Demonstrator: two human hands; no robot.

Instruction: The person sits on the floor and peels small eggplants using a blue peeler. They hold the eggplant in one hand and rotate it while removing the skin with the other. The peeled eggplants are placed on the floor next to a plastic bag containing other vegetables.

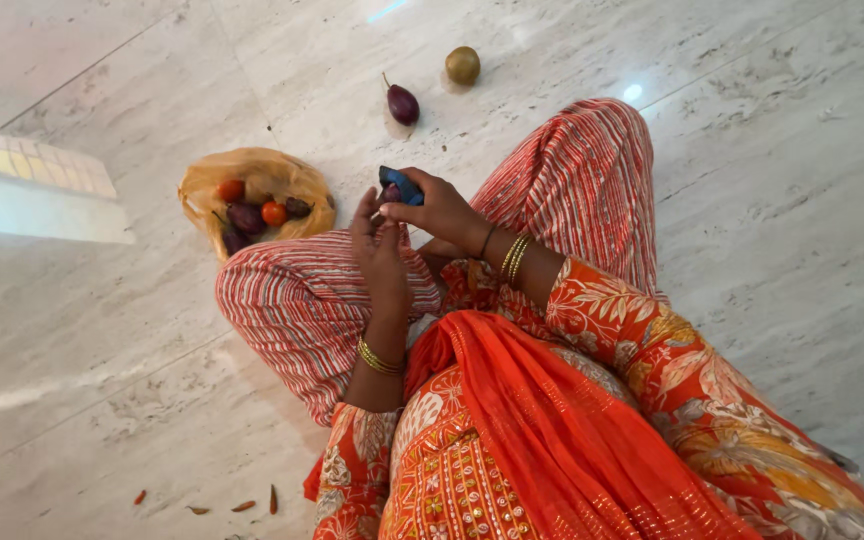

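Sitting cross-legged on a pale marble floor, the person holds both hands together over the knees in striped red trousers. The left hand has its fingers curled loosely upward around a small dark aubergine, of which only a sliver shows, so how firmly they grip it cannot be told. Touching it at 1 o'clock, the right hand is closed on a blue-handled tool, whose blade is hidden. Gold bangles ring both wrists. Near the bottom edge, at 7 o'clock, a few reddish scraps lie on the stone. Farther out at 10 o'clock, an open yellowish bag holds aubergines and orange-red tomatoes. Beyond the hands at 12 o'clock lie a purple aubergine and, farther still, a round greenish-brown fruit.
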